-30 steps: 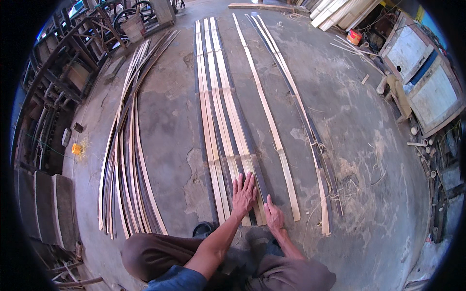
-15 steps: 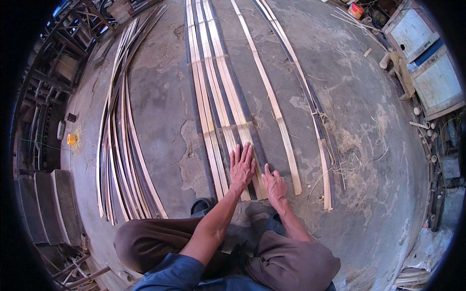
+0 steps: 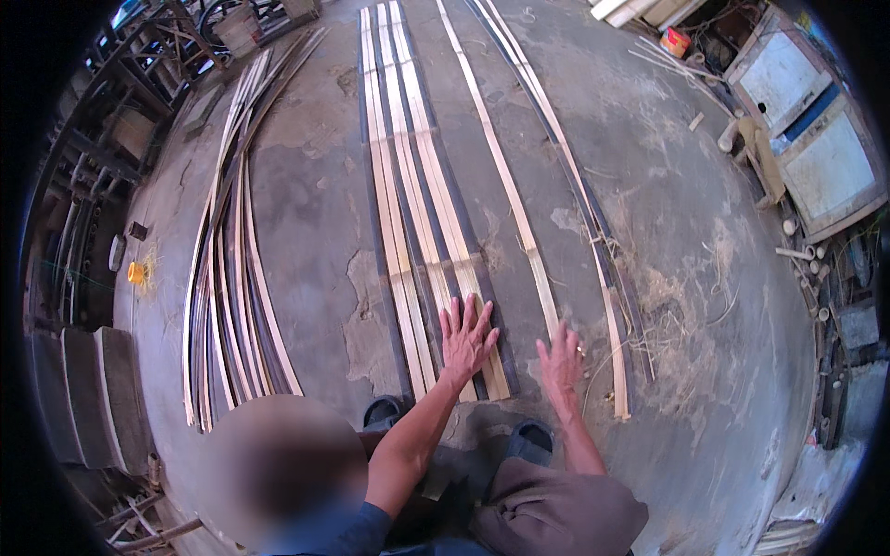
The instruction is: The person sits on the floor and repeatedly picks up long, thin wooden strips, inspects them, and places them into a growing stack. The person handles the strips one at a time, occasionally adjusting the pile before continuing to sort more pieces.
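Observation:
Pale and dark bamboo strips [image 3: 422,190] lie side by side in a flat row on the floor, running away from me. My left hand [image 3: 466,343] rests flat on their near part with fingers spread. A single pale strip [image 3: 505,176] lies apart, to the right of the row. Over its near end is my right hand [image 3: 561,366], slightly blurred, thumb and fingers apart; the hand hides that end, and whether it touches the strip is unclear. Further right lie a few more long strips [image 3: 591,227], with loose fibres around them.
A fanned bundle of strips [image 3: 243,278] is on the left floor. Concrete steps [image 3: 97,389] and a dark rack [image 3: 83,157] stand along the left side. Pale panels [image 3: 830,167] lean at the right. A small yellow object [image 3: 136,272] sits near the left wall.
My right hand has moved right, from the row's edge to the single strip. The left hand stays on the row, its fingers spread wider. The view has tipped slightly.

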The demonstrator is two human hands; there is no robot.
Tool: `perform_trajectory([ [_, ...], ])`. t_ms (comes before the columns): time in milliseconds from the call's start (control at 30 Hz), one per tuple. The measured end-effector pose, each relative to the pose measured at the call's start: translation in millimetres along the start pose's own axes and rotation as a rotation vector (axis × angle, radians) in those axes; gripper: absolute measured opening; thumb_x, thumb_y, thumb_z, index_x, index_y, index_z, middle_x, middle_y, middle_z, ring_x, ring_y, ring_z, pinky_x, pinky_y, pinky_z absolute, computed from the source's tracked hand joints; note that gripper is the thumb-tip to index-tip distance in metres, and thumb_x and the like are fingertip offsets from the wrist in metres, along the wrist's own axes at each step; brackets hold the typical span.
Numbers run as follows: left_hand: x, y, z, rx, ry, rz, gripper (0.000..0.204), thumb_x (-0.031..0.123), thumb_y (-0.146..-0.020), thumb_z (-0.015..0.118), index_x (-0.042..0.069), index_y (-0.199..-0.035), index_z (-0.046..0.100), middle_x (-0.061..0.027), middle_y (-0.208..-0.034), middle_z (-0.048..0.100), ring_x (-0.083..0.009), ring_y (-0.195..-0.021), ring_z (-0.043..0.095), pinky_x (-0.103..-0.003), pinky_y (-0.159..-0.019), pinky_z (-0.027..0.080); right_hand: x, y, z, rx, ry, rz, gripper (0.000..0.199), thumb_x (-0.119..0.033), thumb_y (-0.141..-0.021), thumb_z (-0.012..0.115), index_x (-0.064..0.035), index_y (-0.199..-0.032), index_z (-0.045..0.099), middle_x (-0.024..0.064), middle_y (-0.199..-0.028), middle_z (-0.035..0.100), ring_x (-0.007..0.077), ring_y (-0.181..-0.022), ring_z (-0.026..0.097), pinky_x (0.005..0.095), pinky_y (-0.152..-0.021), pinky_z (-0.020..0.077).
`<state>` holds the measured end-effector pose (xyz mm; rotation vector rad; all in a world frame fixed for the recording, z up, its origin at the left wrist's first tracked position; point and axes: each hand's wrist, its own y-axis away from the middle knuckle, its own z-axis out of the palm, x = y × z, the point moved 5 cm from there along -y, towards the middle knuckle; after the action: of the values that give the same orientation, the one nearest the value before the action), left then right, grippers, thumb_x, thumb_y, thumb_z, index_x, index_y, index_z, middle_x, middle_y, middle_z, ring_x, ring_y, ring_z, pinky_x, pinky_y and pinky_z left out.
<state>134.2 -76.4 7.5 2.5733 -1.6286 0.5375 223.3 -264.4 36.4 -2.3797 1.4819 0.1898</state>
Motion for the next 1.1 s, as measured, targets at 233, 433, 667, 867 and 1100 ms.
perform_trajectory([
  [233,10.9,-0.8,12.1,-0.076,0.005,0.07,0.06,0.035,-0.1,0.045,0.012,-0.152,0.029,-0.0093,-0.161,0.021,-0.0299,-0.149,0.017,-0.051,-0.12,0.01,43.1,-3.9,11.4,-0.27,-0.142,0.061,0.056,-0.029,-0.089,0.066,-0.0064,-0.138,0.052,0.0192,-0.107,0.059,0.0387,-0.095,0.061,0.0475,-0.081,0.0503],
  [433,11.7,0.0,16.3,-0.082,-0.011,0.058,0.056,0.035,-0.101,0.04,0.014,-0.152,0.03,-0.0037,-0.16,0.025,-0.0231,-0.148,0.02,-0.048,-0.12,0.011,27.6,-11.2,-20.9,-0.267,-0.244,0.154,0.051,-0.027,-0.09,0.061,-0.0039,-0.135,0.055,0.0267,-0.102,0.066,0.0414,-0.092,0.065,0.05,-0.078,0.0504],
  [667,10.4,1.3,17.5,-0.056,-0.048,0.051,0.058,0.036,-0.1,0.044,0.015,-0.152,0.031,-0.0031,-0.16,0.026,-0.0227,-0.147,0.023,-0.047,-0.12,0.012,7.6,-4.6,-44.3,-0.089,-0.529,0.091,0.05,-0.02,-0.091,0.062,-0.0032,-0.138,0.052,0.0249,-0.094,0.068,0.0338,-0.08,0.069,0.0416,-0.068,0.0536],
  [867,11.9,0.2,18.9,-0.059,-0.016,0.041,0.059,0.037,-0.099,0.045,0.015,-0.152,0.031,-0.0027,-0.16,0.026,-0.0222,-0.147,0.024,-0.047,-0.12,0.012,-12.1,14.4,-10.9,-0.126,-0.659,0.097,0.047,-0.019,-0.094,0.062,-0.0042,-0.138,0.052,0.0218,-0.086,0.068,0.0302,-0.075,0.07,0.0393,-0.063,0.0539],
  [1100,11.5,0.4,17.4,-0.061,0.007,0.03,0.058,0.037,-0.099,0.045,0.015,-0.152,0.032,-0.0024,-0.16,0.027,-0.0214,-0.148,0.023,-0.046,-0.12,0.011,-27.4,21.0,35.1,-0.31,-0.469,0.051,0.049,-0.03,-0.097,0.055,-0.009,-0.141,0.049,0.0226,-0.084,0.067,0.038,-0.077,0.066,0.046,-0.069,0.052],
])
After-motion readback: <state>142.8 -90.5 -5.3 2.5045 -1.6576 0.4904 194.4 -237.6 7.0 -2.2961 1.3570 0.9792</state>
